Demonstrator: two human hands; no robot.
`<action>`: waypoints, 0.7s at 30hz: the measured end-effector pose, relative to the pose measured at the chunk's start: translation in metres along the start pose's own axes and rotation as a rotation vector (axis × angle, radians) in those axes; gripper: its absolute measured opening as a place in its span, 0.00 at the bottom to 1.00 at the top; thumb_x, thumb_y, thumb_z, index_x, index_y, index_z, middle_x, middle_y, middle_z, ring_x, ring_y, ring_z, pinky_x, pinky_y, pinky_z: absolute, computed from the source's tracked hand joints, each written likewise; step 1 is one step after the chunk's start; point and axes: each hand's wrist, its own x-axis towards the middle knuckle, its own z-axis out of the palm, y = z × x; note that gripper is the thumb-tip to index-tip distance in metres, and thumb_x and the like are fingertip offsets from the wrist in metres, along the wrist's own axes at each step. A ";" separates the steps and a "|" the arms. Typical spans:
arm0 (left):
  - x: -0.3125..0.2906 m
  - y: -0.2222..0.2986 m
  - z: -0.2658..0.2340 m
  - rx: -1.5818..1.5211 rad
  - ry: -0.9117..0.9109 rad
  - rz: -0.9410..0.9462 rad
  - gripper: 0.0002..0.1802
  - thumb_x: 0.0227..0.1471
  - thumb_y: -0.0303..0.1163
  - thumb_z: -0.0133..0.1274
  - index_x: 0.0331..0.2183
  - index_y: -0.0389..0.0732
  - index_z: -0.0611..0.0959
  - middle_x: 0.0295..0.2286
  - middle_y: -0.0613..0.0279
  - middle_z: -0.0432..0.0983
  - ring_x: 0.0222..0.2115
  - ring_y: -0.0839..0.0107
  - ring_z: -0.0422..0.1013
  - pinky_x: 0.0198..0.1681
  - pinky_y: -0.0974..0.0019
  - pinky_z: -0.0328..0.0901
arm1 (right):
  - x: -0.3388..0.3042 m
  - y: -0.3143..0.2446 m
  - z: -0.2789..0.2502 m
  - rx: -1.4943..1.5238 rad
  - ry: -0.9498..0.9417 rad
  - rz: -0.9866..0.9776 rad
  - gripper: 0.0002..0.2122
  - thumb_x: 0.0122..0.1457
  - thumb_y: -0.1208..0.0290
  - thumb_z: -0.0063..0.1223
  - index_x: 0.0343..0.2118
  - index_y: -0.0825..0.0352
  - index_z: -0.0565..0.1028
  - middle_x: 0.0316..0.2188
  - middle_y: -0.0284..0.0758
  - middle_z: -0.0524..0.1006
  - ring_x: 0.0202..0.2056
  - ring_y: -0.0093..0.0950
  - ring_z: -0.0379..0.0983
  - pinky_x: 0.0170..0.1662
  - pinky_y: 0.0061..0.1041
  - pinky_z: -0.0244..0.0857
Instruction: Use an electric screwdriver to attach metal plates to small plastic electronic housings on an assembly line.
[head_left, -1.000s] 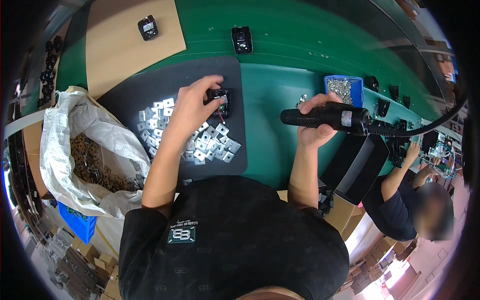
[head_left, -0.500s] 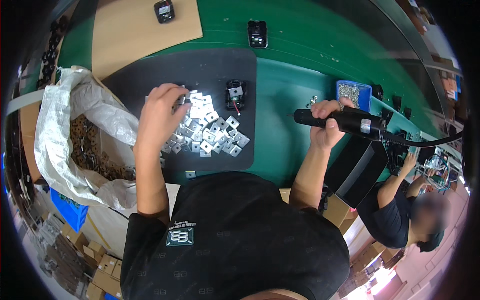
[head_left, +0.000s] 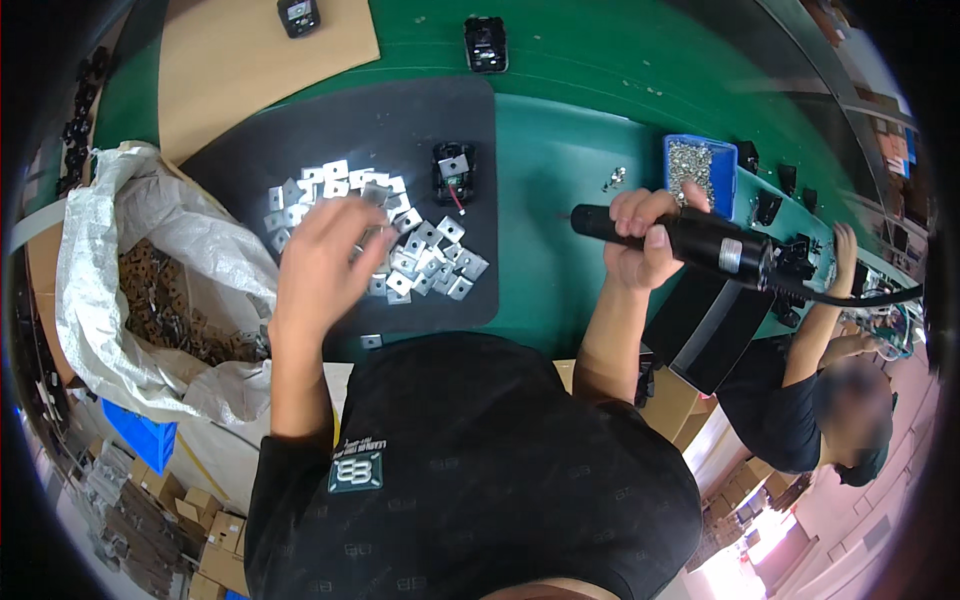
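My left hand [head_left: 325, 257] is over a pile of small square metal plates [head_left: 427, 260], each with a centre hole. Its fingers curl down onto the plates, thumb apart from them; motion blurs the fingertips, and I make out no plate gripped. Wrapped around a black electric screwdriver [head_left: 700, 240] is my right hand [head_left: 645, 235]. The tool lies nearly level above the green bench, tip to the left, cord trailing right. Just right of the pile, on the dark mat [head_left: 400, 118], sits a black housing [head_left: 440, 180] with one metal plate on it and a red wire.
A white woven sack [head_left: 85, 290] of metal parts stands at the left. Beyond the screwdriver are a blue bin [head_left: 728, 180] of small screws and some loose screws [head_left: 615, 180]. Another black housing [head_left: 486, 45] sits farther back. A co-worker [head_left: 770, 390] works at the right.
My left hand has shifted slightly nearer over the plates, and more of them now show spread beyond and left of it. The screwdriver stays in my right hand. The co-worker's arm has risen.
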 end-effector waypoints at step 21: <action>-0.155 -0.020 0.034 0.155 0.008 0.104 0.21 0.32 0.34 0.65 0.34 0.45 0.79 0.34 0.63 0.68 0.35 0.61 0.65 0.38 0.59 0.57 | 0.018 -0.004 -0.020 -0.427 0.291 -0.285 0.20 0.48 0.75 0.52 0.44 0.70 0.62 0.18 0.33 0.67 0.20 0.25 0.64 0.27 0.27 0.63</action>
